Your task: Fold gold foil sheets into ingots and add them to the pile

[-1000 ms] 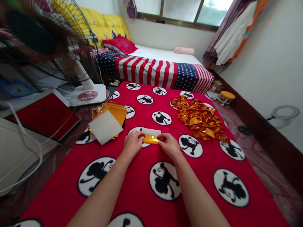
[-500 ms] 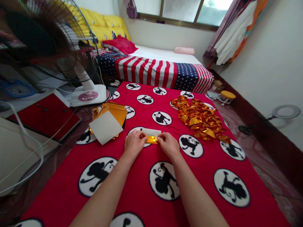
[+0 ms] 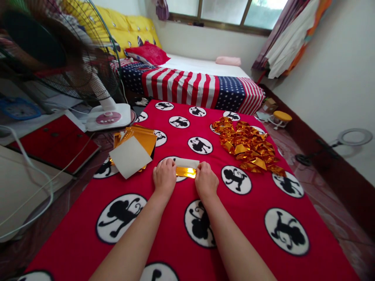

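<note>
A shiny gold foil strip [image 3: 185,172] lies on the red monkey-print blanket [image 3: 67,222], with a white paper-backed edge [image 3: 187,162] showing behind it. My left hand [image 3: 164,176] grips its left end, and my right hand [image 3: 206,180] holds its right end. Left of my hands lies a stack of gold foil sheets [image 3: 136,139], topped by a white-backed sheet [image 3: 130,157]. A heap of folded gold foil pieces [image 3: 247,146] lies to the right, apart from my hands.
An electric fan's white base [image 3: 108,118] and a red folder [image 3: 55,144] stand beyond the blanket's left edge. Ahead is a bed with a flag-patterned cover [image 3: 190,84]. A yellow-topped stool [image 3: 281,118] and a ring light [image 3: 354,137] sit on the right.
My hands have spread slightly apart toward the strip's ends, showing more of the gold surface. The head view has tilted slightly.
</note>
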Demonstrator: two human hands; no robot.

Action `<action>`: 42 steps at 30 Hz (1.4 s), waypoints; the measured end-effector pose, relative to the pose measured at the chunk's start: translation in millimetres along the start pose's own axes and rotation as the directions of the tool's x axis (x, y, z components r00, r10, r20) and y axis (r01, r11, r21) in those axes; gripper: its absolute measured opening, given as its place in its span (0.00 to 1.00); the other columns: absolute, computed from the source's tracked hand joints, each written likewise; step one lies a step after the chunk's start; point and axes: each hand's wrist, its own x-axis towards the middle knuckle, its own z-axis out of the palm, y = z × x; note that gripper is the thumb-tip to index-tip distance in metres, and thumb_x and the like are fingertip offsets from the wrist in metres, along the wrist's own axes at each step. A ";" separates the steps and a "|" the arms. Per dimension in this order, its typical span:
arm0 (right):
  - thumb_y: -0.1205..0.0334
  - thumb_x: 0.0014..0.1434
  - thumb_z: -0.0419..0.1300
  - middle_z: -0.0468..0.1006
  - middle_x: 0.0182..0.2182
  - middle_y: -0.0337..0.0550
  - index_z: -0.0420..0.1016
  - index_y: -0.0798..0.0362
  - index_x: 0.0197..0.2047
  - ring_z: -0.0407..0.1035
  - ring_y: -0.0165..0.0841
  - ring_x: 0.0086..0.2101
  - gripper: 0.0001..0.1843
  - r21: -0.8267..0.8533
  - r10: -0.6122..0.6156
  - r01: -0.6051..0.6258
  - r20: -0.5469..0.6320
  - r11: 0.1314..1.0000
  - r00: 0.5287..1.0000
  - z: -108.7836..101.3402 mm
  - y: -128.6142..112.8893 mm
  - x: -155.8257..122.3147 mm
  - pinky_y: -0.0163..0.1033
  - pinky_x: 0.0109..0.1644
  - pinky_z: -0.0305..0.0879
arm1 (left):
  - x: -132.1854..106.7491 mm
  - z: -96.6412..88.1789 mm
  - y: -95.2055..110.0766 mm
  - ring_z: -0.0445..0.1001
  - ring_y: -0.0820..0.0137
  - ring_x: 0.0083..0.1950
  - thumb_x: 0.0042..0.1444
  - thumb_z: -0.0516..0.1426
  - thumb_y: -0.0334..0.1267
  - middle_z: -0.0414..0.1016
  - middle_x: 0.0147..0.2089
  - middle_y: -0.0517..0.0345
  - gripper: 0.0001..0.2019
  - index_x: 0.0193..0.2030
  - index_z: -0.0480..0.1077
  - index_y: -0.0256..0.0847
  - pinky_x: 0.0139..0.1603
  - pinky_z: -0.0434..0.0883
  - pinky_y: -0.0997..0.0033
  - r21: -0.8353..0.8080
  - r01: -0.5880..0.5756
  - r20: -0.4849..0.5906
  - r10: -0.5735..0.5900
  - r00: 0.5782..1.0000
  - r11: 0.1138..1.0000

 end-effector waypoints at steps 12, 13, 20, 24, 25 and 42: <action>0.62 0.67 0.54 0.73 0.37 0.39 0.66 0.50 0.41 0.68 0.30 0.32 0.03 0.042 -0.038 0.041 -0.069 0.998 0.997 5.9 6.2 -2.9 0.37 0.28 0.44 | -3.6 -2.6 -12.3 0.74 0.59 0.45 0.66 0.50 0.42 0.78 0.41 0.52 0.11 0.41 0.72 0.43 0.42 0.63 0.64 -0.062 0.008 -0.040 -0.011 0.999 0.998; 0.62 0.67 0.54 0.73 0.37 0.39 0.66 0.50 0.40 0.67 0.30 0.32 0.03 0.053 -0.039 0.043 -0.078 0.998 0.996 6.6 6.7 -3.2 0.37 0.29 0.44 | -3.6 -2.7 -13.1 0.74 0.60 0.44 0.66 0.49 0.44 0.78 0.40 0.52 0.13 0.41 0.72 0.43 0.41 0.63 0.65 -0.098 0.015 -0.054 -0.020 0.998 0.995; 0.62 0.65 0.55 0.74 0.36 0.37 0.67 0.51 0.39 0.66 0.29 0.31 0.03 0.134 -0.029 0.044 -0.112 0.990 0.993 8.0 9.4 -3.5 0.37 0.30 0.44 | -4.5 -3.4 -13.9 0.76 0.62 0.38 0.61 0.55 0.51 0.78 0.30 0.59 0.18 0.53 0.72 0.45 0.37 0.62 0.69 -0.301 0.023 -0.064 -0.044 0.997 0.953; 0.62 0.65 0.55 0.74 0.35 0.36 0.68 0.51 0.38 0.66 0.28 0.30 0.03 0.185 -0.014 0.035 -0.115 0.982 0.993 7.6 10.7 -3.8 0.36 0.30 0.45 | -4.8 -1.9 -14.1 0.76 0.66 0.36 0.56 0.60 0.47 0.79 0.31 0.61 0.19 0.53 0.71 0.46 0.36 0.64 0.71 -0.394 0.044 -0.033 -0.061 0.998 0.918; 0.62 0.65 0.55 0.75 0.35 0.36 0.68 0.51 0.38 0.66 0.28 0.31 0.03 0.197 -0.012 0.034 -0.115 0.980 0.993 7.3 11.1 -4.0 0.36 0.31 0.46 | -4.9 -1.6 -14.3 0.76 0.68 0.35 0.55 0.61 0.46 0.79 0.32 0.62 0.19 0.53 0.71 0.47 0.35 0.64 0.72 -0.425 0.045 -0.026 -0.062 0.998 0.904; 0.57 0.57 0.66 0.75 0.40 0.39 0.74 0.50 0.41 0.69 0.32 0.40 0.10 0.565 -0.184 0.293 -0.242 0.771 0.953 -2.4 17.3 -8.7 0.36 0.46 0.63 | 1.2 8.8 -11.4 0.70 0.72 0.28 0.56 0.56 0.37 0.71 0.26 0.62 0.16 0.52 0.72 0.41 0.31 0.66 0.75 -0.697 0.005 -0.060 -0.065 0.996 0.717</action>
